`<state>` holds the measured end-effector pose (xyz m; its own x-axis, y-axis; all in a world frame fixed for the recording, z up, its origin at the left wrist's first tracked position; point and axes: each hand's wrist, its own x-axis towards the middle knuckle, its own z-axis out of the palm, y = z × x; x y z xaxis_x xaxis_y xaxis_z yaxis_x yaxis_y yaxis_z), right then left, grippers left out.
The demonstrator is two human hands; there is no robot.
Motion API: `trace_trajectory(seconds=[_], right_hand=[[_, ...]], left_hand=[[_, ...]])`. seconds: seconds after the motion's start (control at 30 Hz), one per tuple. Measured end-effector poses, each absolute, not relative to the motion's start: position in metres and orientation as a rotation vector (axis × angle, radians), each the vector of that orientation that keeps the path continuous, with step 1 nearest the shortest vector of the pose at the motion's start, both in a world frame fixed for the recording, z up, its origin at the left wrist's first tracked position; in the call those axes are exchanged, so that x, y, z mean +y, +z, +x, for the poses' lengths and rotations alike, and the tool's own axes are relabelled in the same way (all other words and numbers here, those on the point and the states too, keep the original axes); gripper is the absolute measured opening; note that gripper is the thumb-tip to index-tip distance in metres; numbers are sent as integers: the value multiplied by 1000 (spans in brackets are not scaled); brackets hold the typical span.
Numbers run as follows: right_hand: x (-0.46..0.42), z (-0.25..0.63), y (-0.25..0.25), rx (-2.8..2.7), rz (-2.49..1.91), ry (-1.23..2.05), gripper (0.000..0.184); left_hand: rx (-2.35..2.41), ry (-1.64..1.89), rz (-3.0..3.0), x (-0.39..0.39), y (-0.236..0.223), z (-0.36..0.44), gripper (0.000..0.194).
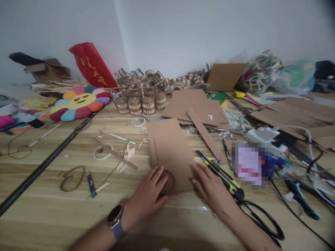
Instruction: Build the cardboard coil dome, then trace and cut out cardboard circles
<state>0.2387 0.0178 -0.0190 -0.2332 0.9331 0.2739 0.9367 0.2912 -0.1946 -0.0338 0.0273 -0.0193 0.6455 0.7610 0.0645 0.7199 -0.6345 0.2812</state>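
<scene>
A rectangular brown cardboard piece (170,139) lies in front of me, seemingly with more sheets under it. My left hand (154,184), a watch (115,215) on its wrist, rests with fingers stretched over a round brown disc or ring (169,181) at the cardboard's near end. The fingers partly cover that round piece. Along the cardboard's right edge lies my right hand (209,183), fingers extended and holding nothing. Just beyond it is a yellow and black utility knife (222,176), and behind that a black pen (226,152).
Scissors (261,216) and blue-handled pliers (300,198) lie at the right near a power strip (267,136). Small wooden buckets (134,105), a flower cushion (80,103) and stacked cardboard (187,99) stand behind. Thin sticks (129,153) and white rings (103,151) are at left.
</scene>
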Motion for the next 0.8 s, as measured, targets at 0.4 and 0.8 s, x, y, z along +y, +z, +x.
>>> trace_trajectory(seconds=[0.4,0.8], right_hand=[[10,250,-31,-1881,-1582,292,33],[20,252,-23,-1895,-1573,597,36]], left_hand=[[1184,247,2484,25,-2,-40,49],[1454,198,2348,17,-11,-41,55]])
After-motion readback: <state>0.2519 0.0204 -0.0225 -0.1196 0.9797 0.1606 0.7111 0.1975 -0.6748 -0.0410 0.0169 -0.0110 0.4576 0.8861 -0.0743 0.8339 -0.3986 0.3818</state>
